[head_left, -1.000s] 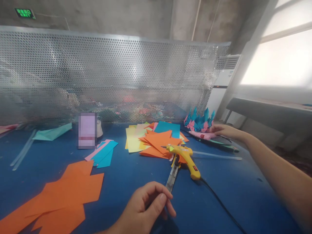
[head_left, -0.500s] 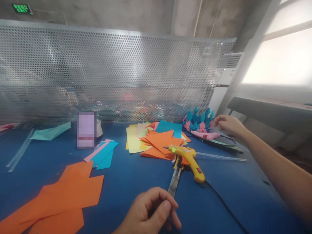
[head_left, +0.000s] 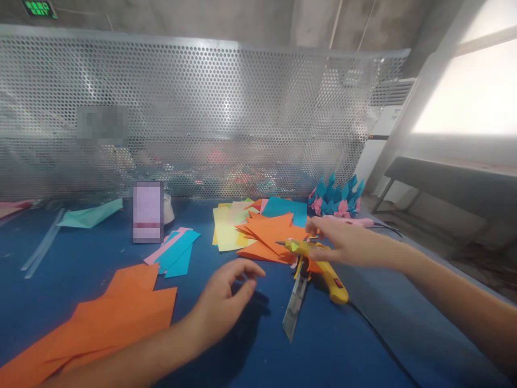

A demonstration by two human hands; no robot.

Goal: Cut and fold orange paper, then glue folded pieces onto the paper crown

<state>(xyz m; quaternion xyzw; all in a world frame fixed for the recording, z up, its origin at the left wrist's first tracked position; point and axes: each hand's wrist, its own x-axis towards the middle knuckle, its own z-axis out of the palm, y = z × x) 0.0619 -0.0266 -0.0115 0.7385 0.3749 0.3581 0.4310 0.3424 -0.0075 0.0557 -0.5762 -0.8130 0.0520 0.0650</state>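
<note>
My left hand (head_left: pixel 228 296) hovers over the blue table, its fingers curved and apart from the thumb, with nothing held. My right hand (head_left: pixel 343 242) reaches in from the right with fingers stretched out, partly covering a yellow glue gun (head_left: pixel 333 283); whether it touches the gun is unclear. Under the gun's nozzle, a flat metal blade (head_left: pixel 295 310) points toward me, its upper end hidden. Behind the gun lie folded orange papers (head_left: pixel 269 231) in a loose pile. Larger orange sheets (head_left: pixel 121 307) spread out left of my left hand, partly behind that forearm.
Blue and pink paper strips (head_left: pixel 180 253) lie left of centre, near a blurred phone-shaped panel (head_left: pixel 147 211). Yellow sheets (head_left: pixel 226 229) adjoin the orange pile. A blue-and-pink folded-paper piece (head_left: pixel 337 196) stands at the back right. A perforated metal screen (head_left: pixel 202 108) borders the table; a black cord (head_left: pixel 375 334) trails forward.
My right hand has moved left and nearer, from beside the folded-paper piece to over the glue gun. My left hand has moved forward and left, away from the blade, its fingers loosening.
</note>
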